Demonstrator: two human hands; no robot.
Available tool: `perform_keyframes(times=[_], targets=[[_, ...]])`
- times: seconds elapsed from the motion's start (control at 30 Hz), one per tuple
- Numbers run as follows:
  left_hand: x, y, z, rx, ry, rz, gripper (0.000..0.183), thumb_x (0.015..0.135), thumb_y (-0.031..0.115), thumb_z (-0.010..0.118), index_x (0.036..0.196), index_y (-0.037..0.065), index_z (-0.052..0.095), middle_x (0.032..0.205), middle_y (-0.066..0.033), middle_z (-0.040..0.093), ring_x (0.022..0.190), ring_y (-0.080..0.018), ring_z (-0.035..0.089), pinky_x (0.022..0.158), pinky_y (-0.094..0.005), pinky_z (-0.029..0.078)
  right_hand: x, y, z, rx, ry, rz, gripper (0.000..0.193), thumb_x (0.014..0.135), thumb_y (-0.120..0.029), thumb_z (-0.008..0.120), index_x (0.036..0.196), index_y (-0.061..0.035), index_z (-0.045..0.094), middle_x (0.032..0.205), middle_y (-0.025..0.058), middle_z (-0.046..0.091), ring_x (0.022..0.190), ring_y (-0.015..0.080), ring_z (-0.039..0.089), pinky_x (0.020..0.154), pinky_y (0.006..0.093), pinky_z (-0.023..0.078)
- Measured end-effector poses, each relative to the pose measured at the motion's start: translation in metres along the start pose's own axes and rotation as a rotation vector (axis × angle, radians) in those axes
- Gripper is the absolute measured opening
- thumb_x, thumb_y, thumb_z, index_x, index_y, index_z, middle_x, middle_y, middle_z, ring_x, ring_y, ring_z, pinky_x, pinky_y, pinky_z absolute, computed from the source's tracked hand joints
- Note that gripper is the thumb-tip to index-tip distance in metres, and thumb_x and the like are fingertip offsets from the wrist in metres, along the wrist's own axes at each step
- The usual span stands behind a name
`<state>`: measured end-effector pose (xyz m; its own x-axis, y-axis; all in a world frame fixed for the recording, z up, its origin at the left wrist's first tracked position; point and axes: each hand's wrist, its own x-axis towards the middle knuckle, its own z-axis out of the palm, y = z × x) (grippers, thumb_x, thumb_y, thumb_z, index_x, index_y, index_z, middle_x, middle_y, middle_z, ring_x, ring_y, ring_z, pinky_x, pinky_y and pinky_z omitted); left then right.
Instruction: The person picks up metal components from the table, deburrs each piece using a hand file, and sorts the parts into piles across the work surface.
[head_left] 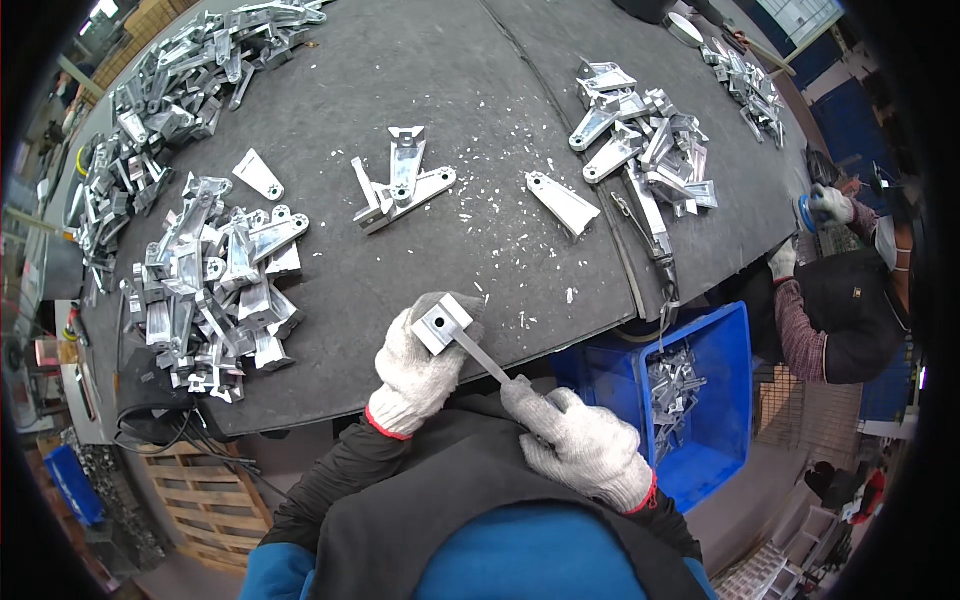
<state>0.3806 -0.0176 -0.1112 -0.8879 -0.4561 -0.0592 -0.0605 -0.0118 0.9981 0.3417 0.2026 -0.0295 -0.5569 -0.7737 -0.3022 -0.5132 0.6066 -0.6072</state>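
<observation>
My left hand (420,362), in a white knit glove with a red cuff, is closed around a silver metal bracket (443,322). The bracket's square end with a dark round hole faces up. My right hand (585,445), gloved the same way, grips a slim flat file (482,358), whose far end touches the bracket's edge. Beyond my hands, a few loose brackets (408,180) lie together on the dark table (480,120), and a single bracket (562,203) lies to their right among pale shavings (500,235).
Heaped brackets (215,285) cover the table's left side, with another pile (650,140) at right. A blue bin (715,410) holding metal parts stands below the table edge at right. A co-worker (850,300) works at far right. A wooden pallet (205,500) lies at lower left.
</observation>
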Motion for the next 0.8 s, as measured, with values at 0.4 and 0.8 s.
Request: perform_keyframes(times=[0.4,0.8], targets=[[0.0,0.001,-0.002,-0.022,-0.08,-0.05,0.03,0.091,0.002,0.077,0.119,0.004,0.068,0.113,-0.0042,0.073,0.103,-0.0135,0.067,0.091,-0.0306,0.056,0.001,-0.003,0.008,-0.213,0.121,-0.046,0.06,0.082,-0.012,0.075,0.138,-0.0297,0.064,0.087,0.0093,0.064,0.06,0.0324,0.067,0.051,0.0424,0.057],[-0.005,-0.012,0.003,-0.082,0.056,-0.004,0.027,0.085,0.006,0.083,0.111,0.008,0.074,0.101,-0.0033,0.075,0.092,-0.0146,0.07,0.082,-0.0301,0.056,0.008,0.028,0.011,0.953,-0.389,-0.075,0.08,0.094,-0.008,0.07,0.164,-0.0054,0.031,0.155,0.017,0.052,0.139,0.0228,0.053,0.112,0.0332,0.044]])
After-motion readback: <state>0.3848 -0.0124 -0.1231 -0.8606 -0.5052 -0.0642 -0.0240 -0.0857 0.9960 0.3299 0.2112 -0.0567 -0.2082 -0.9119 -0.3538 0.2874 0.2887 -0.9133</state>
